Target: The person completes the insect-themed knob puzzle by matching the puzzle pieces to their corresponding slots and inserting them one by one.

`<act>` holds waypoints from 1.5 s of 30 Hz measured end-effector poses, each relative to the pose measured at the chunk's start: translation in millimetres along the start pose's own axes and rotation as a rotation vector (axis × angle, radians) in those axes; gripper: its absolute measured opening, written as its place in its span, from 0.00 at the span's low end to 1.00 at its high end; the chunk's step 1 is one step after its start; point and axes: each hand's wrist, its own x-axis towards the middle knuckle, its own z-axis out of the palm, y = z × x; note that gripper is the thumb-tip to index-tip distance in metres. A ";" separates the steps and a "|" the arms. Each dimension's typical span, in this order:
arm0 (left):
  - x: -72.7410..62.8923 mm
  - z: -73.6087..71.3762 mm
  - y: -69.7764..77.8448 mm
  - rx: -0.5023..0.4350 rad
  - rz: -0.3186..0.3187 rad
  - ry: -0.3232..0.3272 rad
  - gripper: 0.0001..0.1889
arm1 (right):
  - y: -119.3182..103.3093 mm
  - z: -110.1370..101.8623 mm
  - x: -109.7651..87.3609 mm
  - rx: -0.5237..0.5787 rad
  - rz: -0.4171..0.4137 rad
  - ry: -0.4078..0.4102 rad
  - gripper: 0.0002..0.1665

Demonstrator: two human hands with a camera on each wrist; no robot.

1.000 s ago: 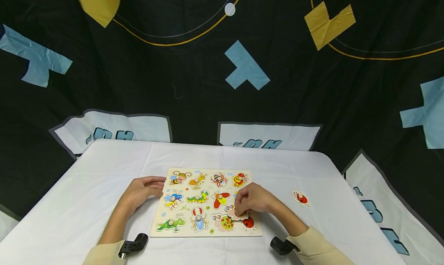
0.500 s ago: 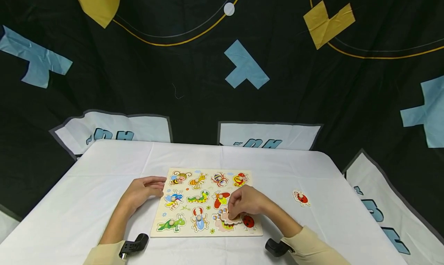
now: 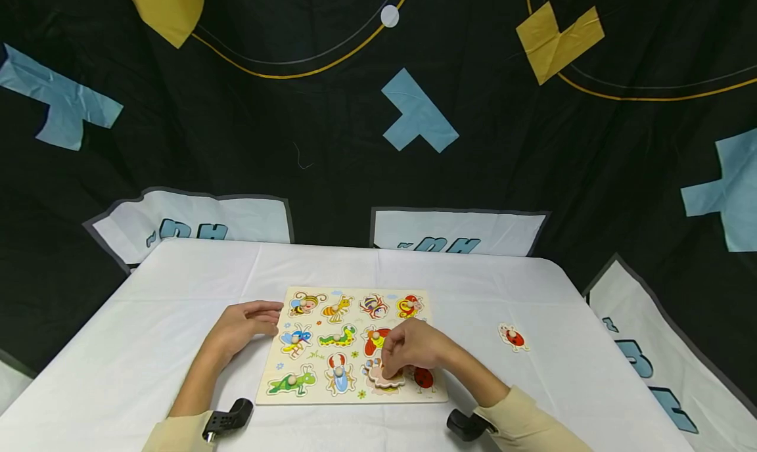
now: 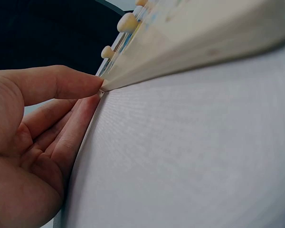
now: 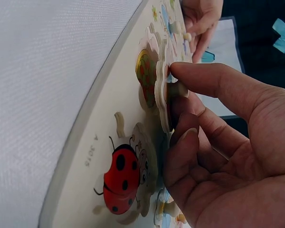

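Note:
A wooden peg puzzle board (image 3: pixel 273 368) with insect pictures lies on the white table. My right hand (image 3: pixel 416 345) pinches the knob of a wavy-edged wooden puzzle piece (image 5: pixel 162 92). In the right wrist view that piece stands slightly tilted over the printed snail (image 5: pixel 144 71), whose recess it partly hides. To its right a printed ladybug (image 5: pixel 120 176) shows in a bare recess. At the board's left edge, my left hand (image 3: pixel 239 326) touches the wood with thumb and fingertips, the fingers loosely bent. A ladybug piece (image 3: pixel 513 338) lies on the table to the right.
Several knobbed pieces, among them a caterpillar (image 3: pixel 338 336), a grasshopper (image 3: pixel 292 380) and a stag beetle (image 3: pixel 340 374), sit in the board. White tablecloth (image 3: pixel 473 281) surrounds it. A black curtain (image 3: pixel 331 156) hangs behind the table.
My right hand has shifted left with the puzzle piece, from between the printed snail and ladybug to over the snail. The left hand and the board have stayed put.

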 end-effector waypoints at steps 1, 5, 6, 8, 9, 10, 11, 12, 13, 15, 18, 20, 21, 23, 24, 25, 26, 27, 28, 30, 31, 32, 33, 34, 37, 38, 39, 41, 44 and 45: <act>0.1 -0.2 -0.3 0.002 0.000 0.000 0.31 | -0.6 0.4 0.3 0.000 0.001 -0.003 0.07; 0.8 -0.6 -1.9 0.003 0.000 -0.002 0.31 | -1.8 2.3 1.1 0.014 -0.004 -0.017 0.08; 0.8 -0.6 -1.9 0.002 -0.001 -0.003 0.31 | -2.0 3.0 1.3 0.014 -0.006 -0.019 0.08; 0.8 -0.7 -1.9 0.000 -0.003 -0.004 0.31 | -2.5 4.2 1.5 0.018 -0.009 -0.022 0.08; 0.8 -0.8 -2.0 -0.003 -0.005 -0.005 0.31 | -2.6 4.8 1.7 0.020 -0.010 -0.023 0.08; 0.6 -0.9 -1.9 -0.005 -0.007 -0.006 0.31 | -2.7 5.4 1.7 0.018 -0.011 -0.023 0.08; 0.6 -1.0 -2.0 -0.007 -0.009 -0.006 0.31 | -2.9 5.8 1.7 0.019 -0.011 -0.022 0.08; 0.4 -1.1 -1.9 -0.010 -0.011 -0.007 0.31 | -3.0 6.3 1.7 0.018 -0.010 -0.021 0.08; 0.4 -1.1 -2.1 -0.010 -0.012 -0.008 0.32 | -3.1 6.7 1.7 0.018 -0.010 -0.021 0.08; 0.2 -0.9 -2.0 -0.010 -0.022 -0.005 0.31 | -3.2 7.4 1.6 0.013 -0.009 -0.018 0.08; 0.1 -0.5 -2.0 -0.007 -0.025 -0.006 0.31 | -3.7 8.0 1.0 0.008 -0.008 -0.014 0.08; 0.3 -0.4 -2.1 -0.007 -0.024 -0.006 0.31 | -4.1 8.1 0.6 0.006 -0.005 -0.013 0.08; 0.5 -0.5 -2.4 -0.010 -0.021 -0.007 0.31 | -4.1 8.2 0.5 0.002 -0.003 -0.012 0.08; 0.4 -0.9 -2.4 -0.013 -0.016 -0.009 0.31 | -3.8 8.5 0.5 -0.003 0.003 -0.012 0.08; 0.4 -1.1 -2.5 -0.014 -0.012 -0.011 0.31 | -3.5 8.8 0.5 -0.004 0.004 -0.014 0.08; 0.5 -1.4 -2.6 -0.015 -0.011 -0.010 0.31 | -3.1 9.1 0.6 -0.006 0.006 -0.014 0.08; 0.4 -1.5 -2.4 -0.013 -0.010 -0.010 0.31 | -2.8 9.4 0.7 -0.007 0.007 -0.015 0.08; 0.3 -1.5 -2.4 -0.013 -0.012 -0.009 0.31 | -2.6 9.7 0.6 -0.007 0.006 -0.015 0.08; 0.1 -1.4 -2.2 -0.012 -0.014 -0.008 0.31 | -2.3 9.9 0.6 -0.007 0.006 -0.016 0.08; 0.1 -1.2 -1.9 -0.009 -0.020 -0.005 0.31 | -2.2 10.0 0.6 -0.008 0.002 -0.018 0.08; 0.3 -1.3 -1.9 -0.007 -0.020 -0.004 0.31 | -2.2 9.9 0.5 -0.007 0.001 -0.020 0.08; 0.2 -1.0 -1.7 -0.006 -0.021 -0.006 0.31 | -2.1 9.8 0.6 -0.008 0.000 -0.021 0.08; 0.3 -0.7 -1.7 -0.008 -0.022 -0.005 0.31 | -2.1 9.7 0.6 -0.008 -0.001 -0.023 0.08; 0.7 -0.5 -1.7 -0.009 -0.024 -0.006 0.31 | -2.0 9.5 0.6 -0.005 -0.001 -0.026 0.08; 1.9 0.1 -2.2 -0.006 -0.023 -0.005 0.31 | -1.8 9.2 0.6 0.001 0.000 -0.033 0.09; 2.1 0.5 -2.2 -0.003 -0.024 -0.003 0.31 | -1.7 9.2 0.6 0.002 -0.001 -0.033 0.09; 2.6 0.5 -2.4 -0.002 -0.024 -0.001 0.31 | -1.7 9.0 0.7 0.001 0.000 -0.035 0.09; 2.9 0.7 -2.5 0.002 -0.022 0.003 0.30 | -2.0 8.5 0.8 -0.004 -0.001 -0.038 0.09; 2.9 1.1 -2.4 0.004 -0.021 0.005 0.30 | -2.4 7.6 1.0 -0.007 -0.003 -0.047 0.09; 2.8 1.3 -2.4 0.004 -0.023 0.004 0.30 | -2.4 7.4 1.1 -0.006 0.000 -0.051 0.09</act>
